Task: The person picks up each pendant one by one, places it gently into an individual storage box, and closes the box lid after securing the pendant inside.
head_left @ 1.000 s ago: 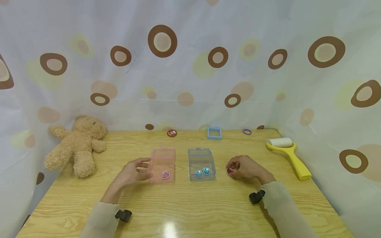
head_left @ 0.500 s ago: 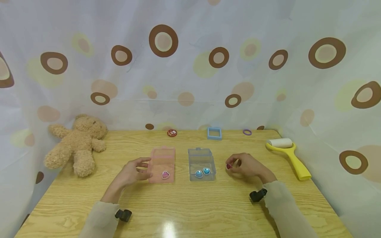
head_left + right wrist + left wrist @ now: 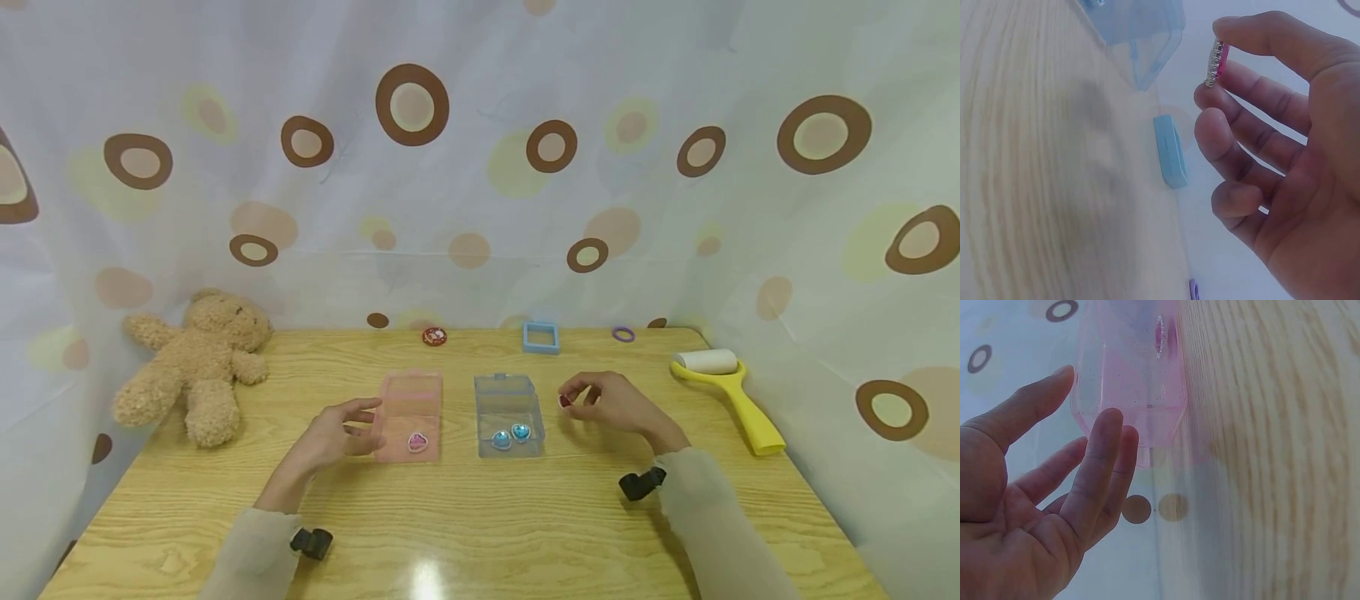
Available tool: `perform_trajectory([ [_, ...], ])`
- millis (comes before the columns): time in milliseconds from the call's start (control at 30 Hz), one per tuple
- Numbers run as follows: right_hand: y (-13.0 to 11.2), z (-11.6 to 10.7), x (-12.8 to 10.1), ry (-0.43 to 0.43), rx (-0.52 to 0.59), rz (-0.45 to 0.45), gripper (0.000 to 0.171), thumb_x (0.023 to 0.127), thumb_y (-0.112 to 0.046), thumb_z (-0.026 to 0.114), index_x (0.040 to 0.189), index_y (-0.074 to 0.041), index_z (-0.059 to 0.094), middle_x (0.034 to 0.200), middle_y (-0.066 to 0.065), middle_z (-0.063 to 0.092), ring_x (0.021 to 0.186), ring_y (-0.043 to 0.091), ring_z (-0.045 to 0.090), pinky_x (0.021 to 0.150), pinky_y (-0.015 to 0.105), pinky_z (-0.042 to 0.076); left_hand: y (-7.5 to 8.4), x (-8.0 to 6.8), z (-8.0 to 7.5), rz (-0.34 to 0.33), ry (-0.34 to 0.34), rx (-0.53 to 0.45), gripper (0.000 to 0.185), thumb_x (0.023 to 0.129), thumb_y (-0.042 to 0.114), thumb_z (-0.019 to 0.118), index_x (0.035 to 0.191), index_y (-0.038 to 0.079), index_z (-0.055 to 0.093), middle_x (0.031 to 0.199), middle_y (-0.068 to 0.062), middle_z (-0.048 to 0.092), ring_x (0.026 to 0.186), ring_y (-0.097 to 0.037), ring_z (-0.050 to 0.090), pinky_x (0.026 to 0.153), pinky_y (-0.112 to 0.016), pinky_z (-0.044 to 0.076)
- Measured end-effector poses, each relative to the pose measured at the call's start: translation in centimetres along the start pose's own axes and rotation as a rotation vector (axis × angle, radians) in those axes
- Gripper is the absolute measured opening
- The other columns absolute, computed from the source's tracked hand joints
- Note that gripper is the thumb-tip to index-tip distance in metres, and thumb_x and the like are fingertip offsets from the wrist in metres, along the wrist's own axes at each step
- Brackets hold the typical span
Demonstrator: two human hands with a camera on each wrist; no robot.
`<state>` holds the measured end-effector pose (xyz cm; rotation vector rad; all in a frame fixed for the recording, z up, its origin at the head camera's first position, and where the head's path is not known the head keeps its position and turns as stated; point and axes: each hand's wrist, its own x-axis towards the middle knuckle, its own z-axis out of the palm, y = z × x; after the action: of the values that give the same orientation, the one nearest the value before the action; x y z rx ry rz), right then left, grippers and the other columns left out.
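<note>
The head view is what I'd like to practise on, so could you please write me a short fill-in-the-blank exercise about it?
1. The right hand pinches a small ____ gem.
2. The clear blue box holds ____ blue gems.
3. The left hand lies beside the ____ box.
4. The teddy bear lies at the table's ____ edge.

Missing words: pink; two; pink; left

The pink box [image 3: 409, 415] holds a pink heart gem [image 3: 417, 442], and the clear blue box [image 3: 507, 414] holds two blue gems [image 3: 511, 435]. The teddy bear [image 3: 196, 363] is tan, the roller [image 3: 726, 392] is yellow and white, and the curtain [image 3: 480, 158] has brown rings.
</note>
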<state>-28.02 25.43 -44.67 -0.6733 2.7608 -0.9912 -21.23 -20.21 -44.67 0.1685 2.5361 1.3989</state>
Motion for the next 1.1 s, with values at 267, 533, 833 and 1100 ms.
perform_trajectory([
  [267,-1.3,0.5,1.1,0.004,0.034,-0.044,0.029,0.088,-0.031,0.077,0.114,-0.019,0.071,0.099,-0.001,0.068,0.075,0.015,0.06,0.059,0.026,0.049,0.1,-0.1,0.1,-0.017,-0.001,-0.011,0.069,0.088,0.014,0.077,0.149,0.004,0.045,0.137,-0.026,0.056,0.115,-0.038,0.063,0.085,-0.04,0.059],
  [533,-3.0,1.8,2.4,-0.006,0.041,-0.073,0.024,0.089,-0.029,0.075,0.112,-0.022,0.071,0.098,-0.003,0.067,0.072,0.016,0.059,0.062,0.027,0.051,-0.1,-0.1,0.1,-0.002,-0.006,0.001,0.069,0.088,0.016,0.077,0.148,0.005,0.045,0.137,-0.027,0.056,0.117,-0.042,0.062,0.087,-0.044,0.059],
  [833,-5.7,3.0,3.7,-0.023,0.04,-0.118,0.025,0.09,-0.027,0.074,0.113,-0.019,0.071,0.1,-0.001,0.068,0.069,0.014,0.057,0.059,0.025,0.048,0.0,0.0,0.1,-0.024,0.003,0.002,0.069,0.088,0.015,0.078,0.149,0.006,0.046,0.138,-0.025,0.056,0.117,-0.038,0.062,0.085,-0.041,0.059],
  [1100,-7.7,4.4,4.9,-0.053,0.042,-0.165,0.026,0.091,-0.029,0.074,0.114,-0.019,0.07,0.1,-0.002,0.068,0.066,0.014,0.059,0.06,0.023,0.05,0.1,-0.1,0.0,-0.006,-0.001,0.011,0.068,0.089,0.014,0.076,0.149,0.005,0.045,0.137,-0.027,0.056,0.117,-0.041,0.061,0.085,-0.043,0.059],
])
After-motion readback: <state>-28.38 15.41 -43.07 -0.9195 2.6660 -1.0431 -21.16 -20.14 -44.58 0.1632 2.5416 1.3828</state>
